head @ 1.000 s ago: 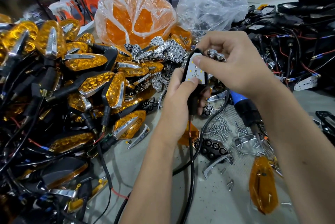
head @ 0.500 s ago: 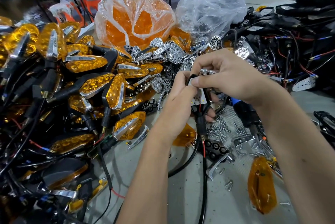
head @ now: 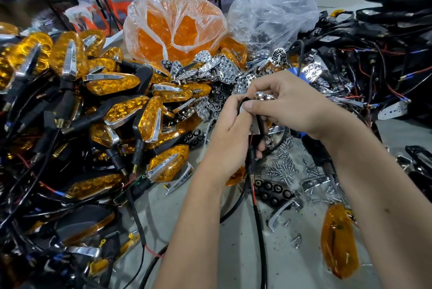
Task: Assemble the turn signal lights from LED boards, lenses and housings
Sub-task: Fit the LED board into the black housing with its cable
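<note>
Far left: big pile of finished turn signals (head: 77,106), amber lenses, chrome trim, black stems, wires tangled through it. One finished unit (head: 167,166) lies at the pile's near edge, a loose chrome trim strip (head: 180,178) just beside it on the table (head: 292,265)

Behind, centre: clear bag of amber lenses (head: 174,29), tied at top. In front of it a heap of chrome reflectors (head: 217,69) and black reflector inserts (head: 214,104)

Centre: left hand (head: 228,141) curled round the black housing stem (head: 251,160), holding it upright; red and black wires (head: 256,204) hang from the stem down off the bottom edge. White LED board (head: 254,125) sits at the top of that housing, between both hands, mostly hidden by fingers

Right hand (head: 287,104) comes in from the right, thumb and forefinger pinching down on the top of the LED board; a small chrome reflector piece (head: 263,95) is tucked under its curled fingers. Whether the board is fully seated: cannot tell

Below the hands: scatter of screws (head: 282,164), a black insert strip (head: 273,191), another chrome trim (head: 284,211)

Right front: one loose amber lens (head: 339,239) flat on the table, well apart from the hands

Right rear: empty-looking crumpled clear bag (head: 278,12), then a mass of black housings with wiring (head: 378,66)
</note>
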Demonstrator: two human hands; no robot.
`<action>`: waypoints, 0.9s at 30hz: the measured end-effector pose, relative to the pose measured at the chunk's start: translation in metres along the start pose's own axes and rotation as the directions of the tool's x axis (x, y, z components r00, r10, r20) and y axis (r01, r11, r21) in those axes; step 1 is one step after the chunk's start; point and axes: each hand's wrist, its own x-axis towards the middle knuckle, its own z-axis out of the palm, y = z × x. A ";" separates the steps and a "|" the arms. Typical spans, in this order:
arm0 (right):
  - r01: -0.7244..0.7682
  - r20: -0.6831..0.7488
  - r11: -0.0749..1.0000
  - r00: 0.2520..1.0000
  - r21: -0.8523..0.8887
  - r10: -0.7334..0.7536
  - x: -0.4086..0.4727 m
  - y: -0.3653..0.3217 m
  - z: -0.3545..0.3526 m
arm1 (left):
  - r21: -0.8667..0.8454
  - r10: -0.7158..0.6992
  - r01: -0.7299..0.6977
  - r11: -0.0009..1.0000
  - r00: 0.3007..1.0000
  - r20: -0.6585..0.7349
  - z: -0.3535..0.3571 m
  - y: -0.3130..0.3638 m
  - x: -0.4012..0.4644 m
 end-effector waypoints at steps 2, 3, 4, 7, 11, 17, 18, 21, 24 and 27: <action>0.013 -0.012 1.000 1.000 -0.019 -0.013 0.000 0.000 -0.001 | -0.010 0.004 -0.004 1.000 1.000 0.002 0.000 0.000 0.000; 0.018 -0.013 0.999 1.000 -0.030 -0.018 0.000 0.000 -0.001 | -0.017 0.003 -0.003 1.000 1.000 0.001 0.001 0.000 -0.001; 0.024 -0.012 0.999 1.000 -0.032 -0.024 0.001 0.000 -0.001 | -0.025 -0.001 0.001 1.000 1.000 0.000 0.001 0.000 -0.001; 0.015 -0.012 1.000 1.000 -0.024 -0.015 0.002 0.000 -0.002 | -0.055 -0.010 0.011 0.998 1.000 0.004 0.002 0.000 -0.001; -0.016 0.018 1.000 1.000 -0.002 0.016 -0.001 0.000 -0.004 | -0.081 0.003 -0.002 0.997 1.000 0.021 0.004 -0.002 0.001; -0.047 0.014 0.999 0.999 0.010 0.046 -0.004 0.001 -0.005 | -0.061 0.018 -0.017 0.998 1.000 0.010 0.004 -0.008 0.006; -0.055 0.008 0.998 0.998 0.019 0.055 -0.006 -0.001 -0.004 | -0.072 0.012 -0.012 0.997 1.000 -0.002 0.004 -0.008 0.008; -0.139 -0.068 0.989 0.987 0.059 0.143 -0.004 -0.002 -0.001 | -0.135 -0.029 0.023 0.991 0.999 -0.042 0.000 -0.008 0.011; -0.175 -0.108 0.950 0.972 0.258 0.209 0.002 -0.003 -0.001 | -0.204 -0.083 0.066 0.977 0.994 -0.077 -0.005 -0.008 0.013; -0.111 -0.055 0.908 0.988 0.404 0.145 -0.001 -0.005 -0.005 | -0.258 -0.144 0.122 0.959 0.987 -0.069 -0.010 -0.009 0.012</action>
